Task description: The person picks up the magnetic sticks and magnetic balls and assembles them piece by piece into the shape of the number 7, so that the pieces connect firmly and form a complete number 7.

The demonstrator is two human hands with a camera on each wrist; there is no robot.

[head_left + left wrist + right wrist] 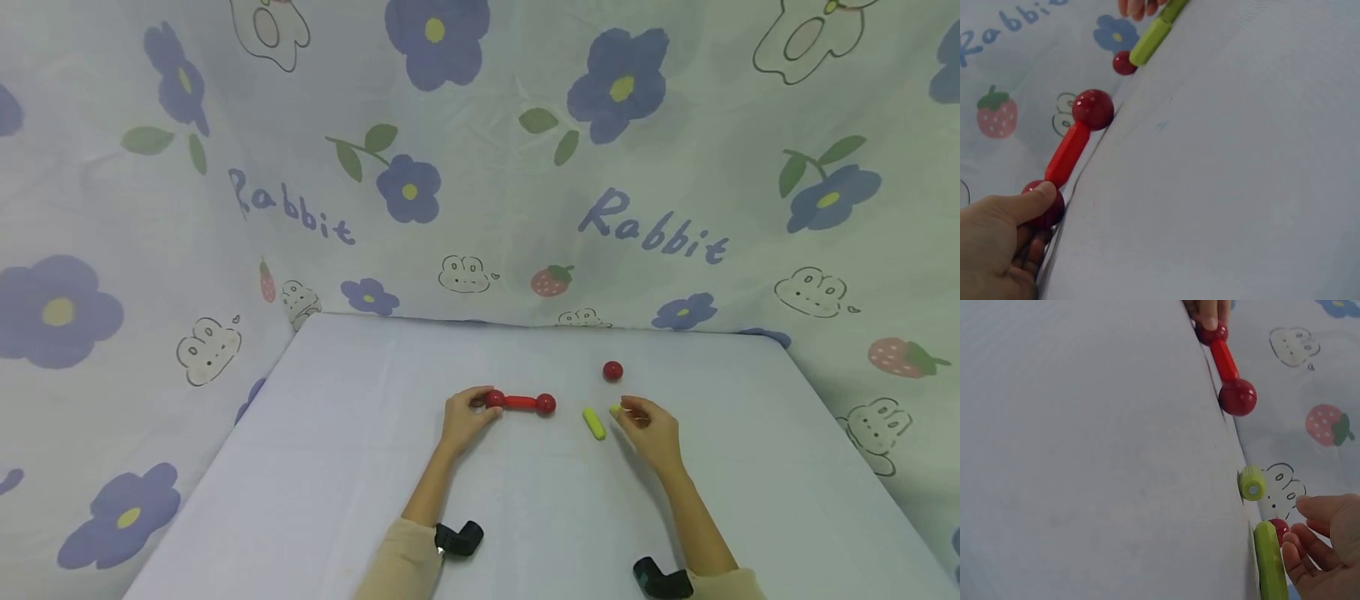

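Note:
My left hand (463, 421) pinches the left one of two red balls joined by a red stick (520, 402); in the left wrist view the thumb lies on that ball (1054, 209). The other ball (1093, 109) is at the stick's far end. One yellow-green stick (594, 423) lies right of them. My right hand (654, 435) is at a second yellow-green stick, partly hidden by the fingers in the head view. The right wrist view shows this stick (1270, 562) beside the fingertips, with thumb and fingers apart; whether they touch it is unclear.
A loose red ball (612, 371) lies behind the yellow-green sticks, just beyond my right hand. The white tabletop (337, 483) ends at a patterned cloth (495, 225) hanging behind it and at the sides.

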